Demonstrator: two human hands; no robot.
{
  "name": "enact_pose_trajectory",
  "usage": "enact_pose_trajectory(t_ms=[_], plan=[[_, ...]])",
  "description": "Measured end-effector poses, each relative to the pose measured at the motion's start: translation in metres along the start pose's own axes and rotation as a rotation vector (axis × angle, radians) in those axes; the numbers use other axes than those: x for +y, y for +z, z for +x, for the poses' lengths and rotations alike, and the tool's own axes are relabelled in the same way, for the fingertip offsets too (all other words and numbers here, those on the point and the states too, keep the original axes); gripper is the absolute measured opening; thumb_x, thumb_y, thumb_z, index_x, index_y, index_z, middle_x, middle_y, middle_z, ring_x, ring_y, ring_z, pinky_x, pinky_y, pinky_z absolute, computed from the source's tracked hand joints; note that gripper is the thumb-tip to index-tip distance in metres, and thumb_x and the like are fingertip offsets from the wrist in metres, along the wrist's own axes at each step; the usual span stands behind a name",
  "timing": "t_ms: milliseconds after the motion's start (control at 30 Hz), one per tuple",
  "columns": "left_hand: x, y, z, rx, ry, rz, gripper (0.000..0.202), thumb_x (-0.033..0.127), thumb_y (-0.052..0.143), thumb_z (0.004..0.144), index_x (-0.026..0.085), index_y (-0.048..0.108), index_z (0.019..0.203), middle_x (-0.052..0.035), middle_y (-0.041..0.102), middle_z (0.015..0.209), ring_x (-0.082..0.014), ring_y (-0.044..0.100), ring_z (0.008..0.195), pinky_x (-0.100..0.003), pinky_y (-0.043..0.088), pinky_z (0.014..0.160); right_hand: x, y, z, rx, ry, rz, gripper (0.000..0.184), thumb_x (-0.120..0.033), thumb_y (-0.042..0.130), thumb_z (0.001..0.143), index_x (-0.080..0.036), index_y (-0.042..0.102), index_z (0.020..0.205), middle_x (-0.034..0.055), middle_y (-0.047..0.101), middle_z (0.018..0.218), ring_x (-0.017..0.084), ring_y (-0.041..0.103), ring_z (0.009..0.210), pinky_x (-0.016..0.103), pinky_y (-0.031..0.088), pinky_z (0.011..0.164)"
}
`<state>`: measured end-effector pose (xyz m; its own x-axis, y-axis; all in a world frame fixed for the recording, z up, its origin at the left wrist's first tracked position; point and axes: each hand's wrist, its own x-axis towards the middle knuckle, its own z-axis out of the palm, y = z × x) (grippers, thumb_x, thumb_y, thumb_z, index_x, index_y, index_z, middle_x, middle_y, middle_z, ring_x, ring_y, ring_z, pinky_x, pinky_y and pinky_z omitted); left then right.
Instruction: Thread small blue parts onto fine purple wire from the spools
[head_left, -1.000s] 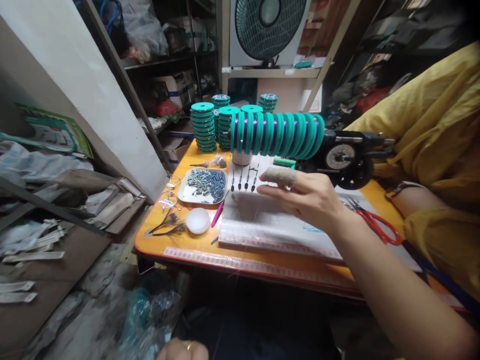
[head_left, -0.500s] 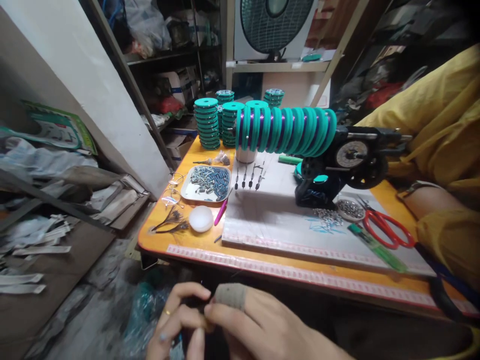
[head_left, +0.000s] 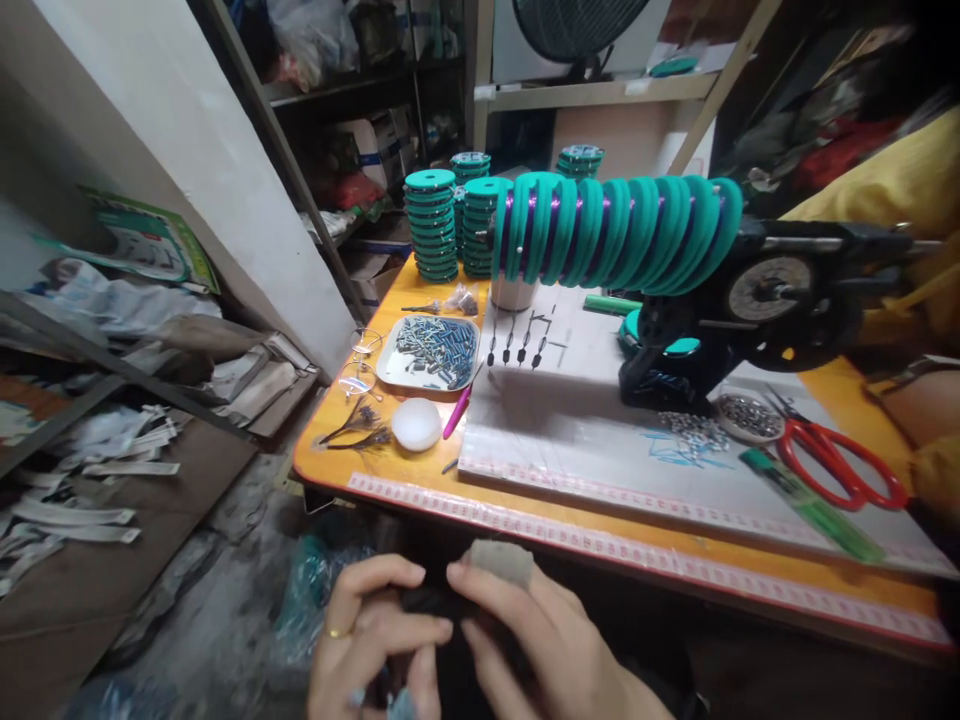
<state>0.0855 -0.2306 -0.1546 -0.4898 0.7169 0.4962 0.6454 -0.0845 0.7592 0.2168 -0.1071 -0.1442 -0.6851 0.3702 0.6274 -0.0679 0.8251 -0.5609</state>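
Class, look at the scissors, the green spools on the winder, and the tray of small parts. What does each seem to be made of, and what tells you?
Scissors: glossy red handles, likely plastic; the blades look like grey metal.
Spools: probably plastic, going by the uniform matte teal; purple thread shows between them.
Tray: smooth, pale rim, plastic or enamel, hard to tell; the small parts in it glint like metal.

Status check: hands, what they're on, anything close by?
Left hand and right hand pinch a dark item, unclear what. Orange table edge just beyond.
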Motion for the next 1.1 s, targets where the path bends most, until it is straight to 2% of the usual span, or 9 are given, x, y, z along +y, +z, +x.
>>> enact_pose_trajectory(t_ms=[133, 267, 433, 533, 700, 800, 900, 1000, 1100], plan=[[-0.010, -0.003, 0.020, -0.142, 0.017, 0.024, 0.025, 0.006, 0.057, 0.087, 0.028, 0.068, 0.092, -0.0017, 0.058, 0.093, -0.0169, 0.063, 0.083, -0.026, 0.051, 0.073, 0.006, 0.004, -0.002, 0.068, -0.049, 0.077, 0.020, -0.005, 0.055, 0.092, -0.013, 0.065, 0.108, 0.0071, 0.065, 0.076, 0.018, 0.059, 0.065, 0.029, 0.056, 0.056], [-0.021, 0.001, 0.058, -0.267, -0.013, 0.128, 0.029, 0.008, 0.050, 0.095, 0.025, 0.069, 0.109, -0.0037, 0.062, 0.098, -0.0183, 0.064, 0.092, -0.029, 0.050, 0.080, 0.006, 0.002, -0.004, 0.107, 0.043, 0.061, 0.025, -0.002, 0.057, 0.090, -0.015, 0.066, 0.108, 0.0068, 0.065, 0.079, 0.018, 0.061, 0.068, 0.029, 0.056, 0.058], [-0.029, 0.017, 0.091, -0.372, -0.022, 0.473, 0.035, 0.013, 0.055, 0.094, 0.018, 0.068, 0.126, -0.0109, 0.065, 0.103, -0.0282, 0.066, 0.088, -0.039, 0.049, 0.074, 0.003, -0.003, -0.004, 0.136, 0.071, 0.060, 0.027, 0.001, 0.058, 0.084, -0.016, 0.065, 0.104, 0.0064, 0.066, 0.076, 0.018, 0.062, 0.065, 0.028, 0.056, 0.057], [-0.030, 0.022, 0.095, -0.431, -0.077, 0.493, 0.034, 0.011, 0.055, 0.093, 0.020, 0.071, 0.122, -0.0111, 0.066, 0.107, -0.0279, 0.067, 0.089, -0.040, 0.050, 0.075, 0.002, -0.007, -0.004, 0.171, 0.120, 0.043, 0.025, 0.000, 0.058, 0.085, -0.017, 0.066, 0.101, 0.0042, 0.063, 0.072, 0.016, 0.060, 0.060, 0.026, 0.054, 0.054], [-0.032, 0.018, 0.093, -0.389, -0.082, 0.384, 0.022, 0.014, 0.054, 0.095, 0.018, 0.074, 0.104, -0.0078, 0.065, 0.101, -0.0224, 0.066, 0.086, -0.035, 0.051, 0.077, 0.003, -0.012, -0.003, 0.252, 0.262, 0.045, 0.018, -0.006, 0.062, 0.085, -0.020, 0.070, 0.093, 0.0005, 0.065, 0.069, 0.013, 0.058, 0.055, 0.023, 0.051, 0.051], [-0.029, 0.013, 0.088, -0.269, -0.113, 0.249, 0.013, 0.018, 0.061, 0.092, 0.018, 0.073, 0.097, -0.0069, 0.061, 0.103, -0.0168, 0.063, 0.077, -0.030, 0.050, 0.070, 0.002, -0.013, -0.001, 0.251, 0.299, 0.048, 0.015, -0.009, 0.063, 0.085, -0.021, 0.072, 0.090, 0.0001, 0.066, 0.069, 0.013, 0.058, 0.055, 0.024, 0.050, 0.051], [-0.019, 0.013, 0.076, -0.151, -0.221, -0.050, 0.007, 0.021, 0.067, 0.090, 0.020, 0.073, 0.087, -0.0049, 0.065, 0.095, -0.0154, 0.063, 0.080, -0.024, 0.049, 0.067, 0.000, -0.015, 0.001, 0.241, 0.306, 0.072, 0.015, -0.009, 0.064, 0.084, -0.021, 0.071, 0.089, -0.0001, 0.067, 0.070, 0.013, 0.059, 0.057, 0.024, 0.048, 0.052], [-0.006, 0.021, 0.059, -0.164, -0.497, -0.493, 0.007, 0.027, 0.075, 0.086, 0.023, 0.078, 0.091, -0.0019, 0.069, 0.082, -0.0088, 0.056, 0.061, -0.018, 0.042, 0.053, -0.004, -0.017, 0.005, 0.209, 0.311, 0.110, 0.013, -0.009, 0.062, 0.083, -0.021, 0.069, 0.085, -0.0012, 0.062, 0.067, 0.012, 0.056, 0.057, 0.023, 0.046, 0.052], [0.006, 0.031, 0.046, -0.153, -0.763, -0.903, 0.024, 0.038, 0.081, 0.081, 0.023, 0.080, 0.100, -0.0011, 0.067, 0.078, 0.0015, 0.029, 0.042, -0.014, 0.022, 0.041, -0.008, -0.017, 0.010, 0.157, 0.343, 0.185, 0.013, -0.010, 0.059, 0.082, -0.020, 0.065, 0.078, -0.0022, 0.056, 0.065, 0.011, 0.054, 0.056, 0.022, 0.044, 0.051]])
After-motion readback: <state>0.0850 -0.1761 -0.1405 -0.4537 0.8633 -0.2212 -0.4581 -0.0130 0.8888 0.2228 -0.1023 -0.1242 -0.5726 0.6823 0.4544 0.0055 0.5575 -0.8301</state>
